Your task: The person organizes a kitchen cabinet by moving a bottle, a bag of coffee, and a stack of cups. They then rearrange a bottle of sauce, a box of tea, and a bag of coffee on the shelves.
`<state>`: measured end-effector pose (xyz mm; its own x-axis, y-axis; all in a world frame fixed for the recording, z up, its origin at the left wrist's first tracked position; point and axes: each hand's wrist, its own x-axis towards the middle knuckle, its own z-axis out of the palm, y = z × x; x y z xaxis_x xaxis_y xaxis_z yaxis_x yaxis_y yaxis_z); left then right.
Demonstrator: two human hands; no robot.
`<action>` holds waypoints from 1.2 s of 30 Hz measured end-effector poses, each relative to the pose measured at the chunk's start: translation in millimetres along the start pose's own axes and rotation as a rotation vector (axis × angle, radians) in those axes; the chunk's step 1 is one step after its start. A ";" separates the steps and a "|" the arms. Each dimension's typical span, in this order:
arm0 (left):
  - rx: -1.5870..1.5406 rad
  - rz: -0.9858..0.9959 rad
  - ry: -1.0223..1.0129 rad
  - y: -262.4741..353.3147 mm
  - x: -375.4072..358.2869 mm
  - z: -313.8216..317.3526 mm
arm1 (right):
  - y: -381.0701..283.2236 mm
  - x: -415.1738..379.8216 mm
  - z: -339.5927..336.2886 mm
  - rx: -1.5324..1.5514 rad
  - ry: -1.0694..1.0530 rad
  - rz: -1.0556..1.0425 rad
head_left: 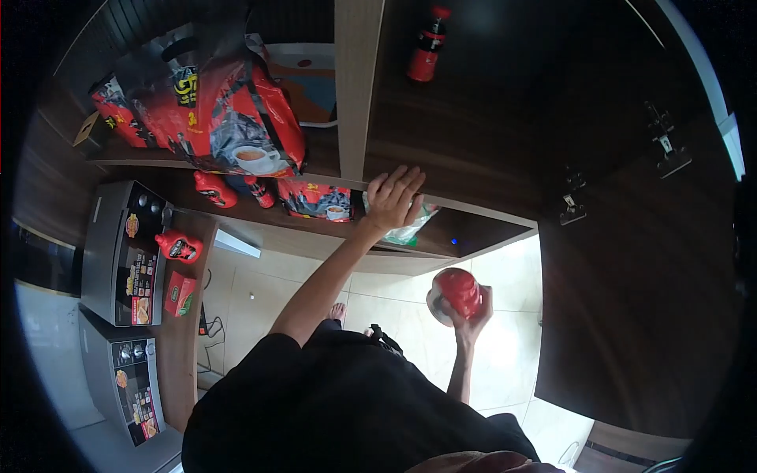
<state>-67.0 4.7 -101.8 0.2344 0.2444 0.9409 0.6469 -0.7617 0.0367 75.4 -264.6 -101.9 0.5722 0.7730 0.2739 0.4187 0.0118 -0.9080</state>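
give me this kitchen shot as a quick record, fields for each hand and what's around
view: head camera, image appears upside down
left hand: flat on a clear plastic bag at the shelf edge
right hand: gripping a red jar
on shelf: big red coffee bags, small coffee pack, red bottle
counter: two grey appliances, red box

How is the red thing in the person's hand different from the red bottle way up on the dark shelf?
The red container is round and squat; the red bottle is tall and slim with a dark neck band. The container is gripped in the right hand below the shelf; the bottle lies free on the dark shelf, untouched. The container looks plain; the bottle has a label. Both are red. The left hand rests on a clear bag instead.
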 end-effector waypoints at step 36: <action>0.023 0.049 0.065 -5.7 -3.9 10.4 | -109.8 326.0 53.3 0.517 0.078 -0.449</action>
<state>-64.1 14.3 -109.2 0.2189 0.1669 0.9614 0.6523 -0.7578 -0.0170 178.4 19.8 70.3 0.4787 0.5747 0.6637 0.2484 0.6364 -0.7303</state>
